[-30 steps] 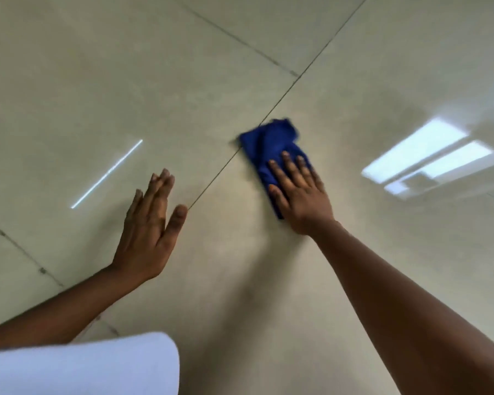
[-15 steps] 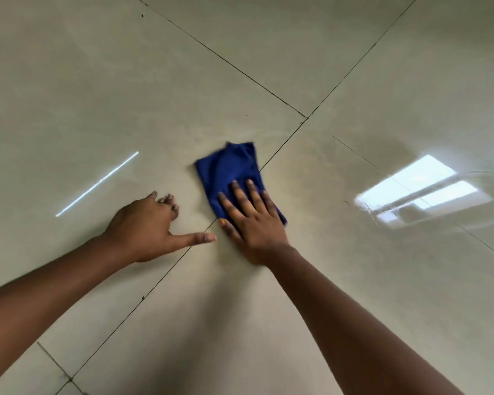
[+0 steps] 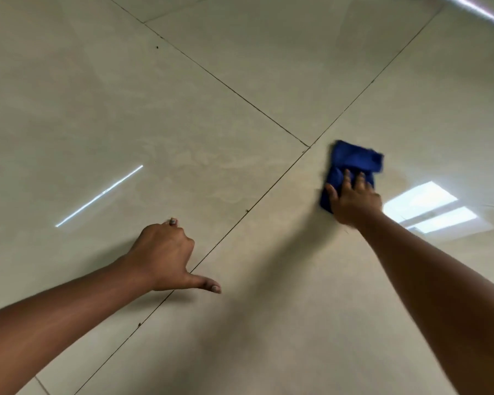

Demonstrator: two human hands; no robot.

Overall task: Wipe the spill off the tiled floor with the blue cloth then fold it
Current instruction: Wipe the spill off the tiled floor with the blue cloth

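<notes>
The blue cloth (image 3: 354,162) lies bunched on the glossy beige tiled floor (image 3: 240,67), just right of a crossing of grout lines. My right hand (image 3: 352,201) presses flat on the cloth's near half, fingers spread over it. My left hand (image 3: 166,253) rests on the floor at lower centre-left, fingers curled under and thumb stretched out to the right across a grout line. Faint streaky wet marks (image 3: 211,172) show on the tile left of the cloth.
Dark grout lines (image 3: 240,220) cross the floor diagonally. A bright window reflection (image 3: 431,208) lies right of my right hand, and a thin light streak (image 3: 97,196) lies on the tile at left.
My right hand has slid the cloth to the right, from beside my left hand past the grout line. My left hand stays planted with fingers curled.
</notes>
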